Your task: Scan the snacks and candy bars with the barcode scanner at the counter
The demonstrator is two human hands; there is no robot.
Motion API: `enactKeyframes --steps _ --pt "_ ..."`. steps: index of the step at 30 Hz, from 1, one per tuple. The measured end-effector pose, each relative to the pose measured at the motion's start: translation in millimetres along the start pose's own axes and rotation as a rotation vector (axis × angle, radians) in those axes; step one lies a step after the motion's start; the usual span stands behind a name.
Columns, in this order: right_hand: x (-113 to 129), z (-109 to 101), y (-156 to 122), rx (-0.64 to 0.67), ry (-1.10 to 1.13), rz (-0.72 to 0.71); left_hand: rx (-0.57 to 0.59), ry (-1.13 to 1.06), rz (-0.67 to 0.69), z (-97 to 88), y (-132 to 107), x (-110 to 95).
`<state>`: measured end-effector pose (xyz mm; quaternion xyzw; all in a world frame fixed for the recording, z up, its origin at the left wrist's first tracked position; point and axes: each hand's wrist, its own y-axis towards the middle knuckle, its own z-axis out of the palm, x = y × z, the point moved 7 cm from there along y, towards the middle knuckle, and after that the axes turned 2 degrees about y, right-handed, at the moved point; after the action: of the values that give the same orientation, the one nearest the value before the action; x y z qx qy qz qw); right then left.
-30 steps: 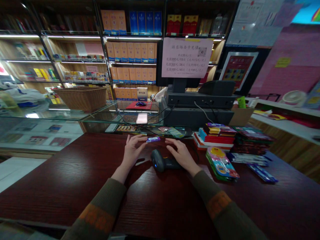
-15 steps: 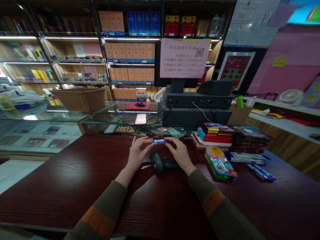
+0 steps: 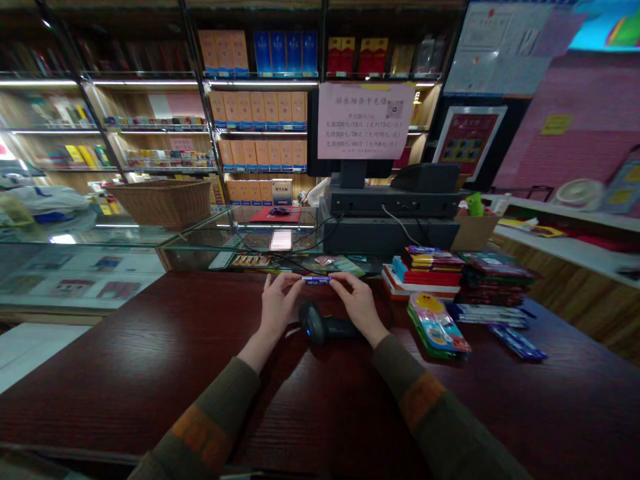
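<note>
A small purple-wrapped snack bar point(image 3: 316, 280) is held level above the dark wooden counter point(image 3: 200, 347). My left hand point(image 3: 279, 300) pinches its left end between thumb and fingers. At the other end, my right hand point(image 3: 357, 302) grips it the same way. Just below and nearer to me, a black barcode scanner point(image 3: 320, 325) lies on the counter, its blue light lit and its handle reaching toward my right wrist. The print on the wrapper is too small to read.
Right of my hands are stacked boxes point(image 3: 425, 273), colourful packets point(image 3: 437, 327), purple-wrapped bars point(image 3: 517, 341) and a dark pile of packages point(image 3: 495, 277). Behind stand a cash register point(image 3: 390, 220), a glass display case point(image 3: 180, 257) and a wicker basket point(image 3: 165, 200).
The snack bar has tilted a little in my fingers, so a different side of its wrapper shows. Both hands keep their pinch, and the scanner has stayed in place.
</note>
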<state>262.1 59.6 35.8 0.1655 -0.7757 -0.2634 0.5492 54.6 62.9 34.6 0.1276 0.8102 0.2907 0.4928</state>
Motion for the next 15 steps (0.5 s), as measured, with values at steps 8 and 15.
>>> enactKeyframes --steps 8,15 --pt "-14.9 -5.9 5.2 -0.108 0.130 0.125 0.050 0.109 -0.010 5.4 -0.6 -5.4" --pt "-9.7 -12.2 4.3 -0.107 0.138 0.134 0.046 0.123 0.074 4.1 -1.0 -18.4"
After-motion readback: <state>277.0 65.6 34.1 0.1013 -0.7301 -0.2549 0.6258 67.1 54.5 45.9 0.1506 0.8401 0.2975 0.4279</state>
